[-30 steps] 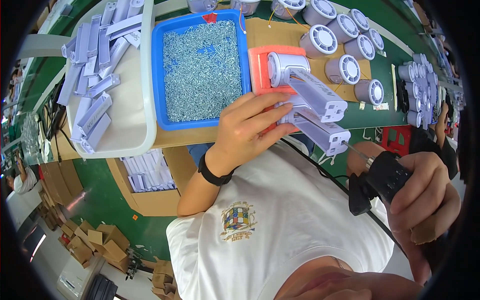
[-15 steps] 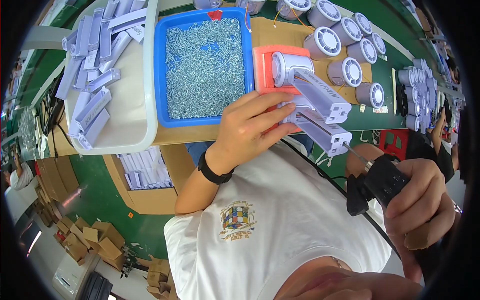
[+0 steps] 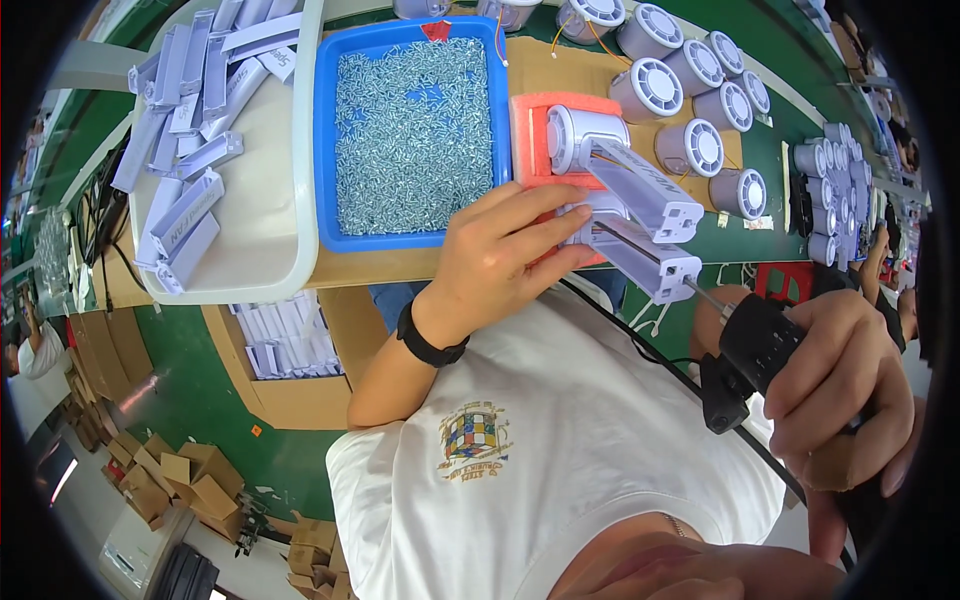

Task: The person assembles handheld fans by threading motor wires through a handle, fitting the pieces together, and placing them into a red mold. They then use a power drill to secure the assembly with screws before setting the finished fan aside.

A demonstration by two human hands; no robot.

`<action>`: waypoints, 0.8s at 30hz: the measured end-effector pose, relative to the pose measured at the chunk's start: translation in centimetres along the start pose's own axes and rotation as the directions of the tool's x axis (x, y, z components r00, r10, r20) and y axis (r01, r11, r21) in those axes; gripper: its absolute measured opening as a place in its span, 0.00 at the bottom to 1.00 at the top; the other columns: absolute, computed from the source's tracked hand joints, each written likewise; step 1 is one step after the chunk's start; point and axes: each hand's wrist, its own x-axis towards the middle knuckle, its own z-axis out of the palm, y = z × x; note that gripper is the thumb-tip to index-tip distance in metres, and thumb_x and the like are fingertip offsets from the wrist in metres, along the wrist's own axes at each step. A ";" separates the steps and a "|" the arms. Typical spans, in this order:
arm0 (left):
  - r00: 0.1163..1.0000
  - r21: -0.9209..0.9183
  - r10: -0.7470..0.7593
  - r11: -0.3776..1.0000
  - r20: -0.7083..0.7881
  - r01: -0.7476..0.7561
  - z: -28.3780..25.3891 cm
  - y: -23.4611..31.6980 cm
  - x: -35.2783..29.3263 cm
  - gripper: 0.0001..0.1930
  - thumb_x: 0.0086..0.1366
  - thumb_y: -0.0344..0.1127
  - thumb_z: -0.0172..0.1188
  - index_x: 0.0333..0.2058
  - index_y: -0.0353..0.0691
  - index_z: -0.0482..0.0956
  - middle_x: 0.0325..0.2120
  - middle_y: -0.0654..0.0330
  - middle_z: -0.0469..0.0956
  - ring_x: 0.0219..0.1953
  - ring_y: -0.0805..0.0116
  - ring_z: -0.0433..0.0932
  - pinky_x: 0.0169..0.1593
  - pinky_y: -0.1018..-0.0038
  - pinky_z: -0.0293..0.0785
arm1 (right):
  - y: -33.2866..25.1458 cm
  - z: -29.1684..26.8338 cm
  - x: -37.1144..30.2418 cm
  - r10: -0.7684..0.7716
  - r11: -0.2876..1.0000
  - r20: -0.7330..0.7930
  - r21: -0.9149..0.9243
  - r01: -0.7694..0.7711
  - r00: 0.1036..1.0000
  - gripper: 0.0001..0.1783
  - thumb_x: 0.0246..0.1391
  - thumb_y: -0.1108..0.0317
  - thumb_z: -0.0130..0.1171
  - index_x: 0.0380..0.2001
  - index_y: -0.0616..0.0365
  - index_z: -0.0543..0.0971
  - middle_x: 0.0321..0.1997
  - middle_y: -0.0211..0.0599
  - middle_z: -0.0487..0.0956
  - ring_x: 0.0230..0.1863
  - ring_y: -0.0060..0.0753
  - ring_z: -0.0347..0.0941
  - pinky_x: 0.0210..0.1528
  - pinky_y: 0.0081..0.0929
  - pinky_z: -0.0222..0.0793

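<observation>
My left hand (image 3: pixel 510 250) lies with closed fingers on the round head of a pale lilac fan housing (image 3: pixel 648 272), partly hiding it. The long hollow handle of this housing points right, with holes in its end face. My right hand (image 3: pixel 845 385) is wrapped round a black electric screwdriver (image 3: pixel 757 345). Its metal bit reaches into the handle's end face; whether a screw sits there is too small to tell. Directly behind lies a second fan housing (image 3: pixel 648 198), alike in shape, in a red-orange foam holder (image 3: pixel 528 135).
A blue tray (image 3: pixel 328 190) of small silver screws stands left of the foam. Further left, a white tray (image 3: pixel 262 245) carries loose lilac handle covers (image 3: pixel 190 215). Several round fan heads (image 3: pixel 690 147) stand at the back right. Below the table edge sits a carton (image 3: pixel 275 395) of lilac parts.
My right hand and the screwdriver have shifted slightly up and left, the bit staying at the handle's end. My left hand keeps its hold on the fan housing.
</observation>
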 end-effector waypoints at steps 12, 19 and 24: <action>0.997 -0.046 -0.055 0.997 0.061 0.058 0.0 3.3 1.9 0.15 0.53 0.33 0.74 0.40 0.36 0.85 0.43 0.57 0.83 0.38 0.59 0.82 0.41 0.68 0.80 | -11.4 -4.6 1.7 -0.334 0.889 0.183 0.387 0.245 0.925 0.10 0.43 0.73 0.76 0.22 0.55 0.81 0.25 0.29 0.83 0.24 0.24 0.83 0.28 0.18 0.82; 0.918 0.301 -0.387 0.869 -0.085 0.394 -3.4 4.9 3.1 0.10 0.57 0.30 0.70 0.38 0.36 0.85 0.35 0.56 0.82 0.34 0.58 0.82 0.38 0.65 0.79 | -14.1 -5.6 0.8 -0.374 0.902 0.049 0.250 0.352 0.926 0.09 0.42 0.79 0.74 0.22 0.55 0.81 0.23 0.27 0.82 0.23 0.21 0.82 0.28 0.17 0.82; 0.931 0.562 -0.360 0.760 -0.052 0.325 -4.8 4.3 3.1 0.07 0.56 0.30 0.71 0.34 0.38 0.86 0.31 0.58 0.80 0.32 0.58 0.81 0.36 0.64 0.77 | -12.0 -4.2 1.4 -0.235 0.972 -0.029 -0.019 0.234 0.972 0.12 0.45 0.60 0.78 0.27 0.50 0.83 0.25 0.26 0.81 0.22 0.18 0.79 0.27 0.16 0.81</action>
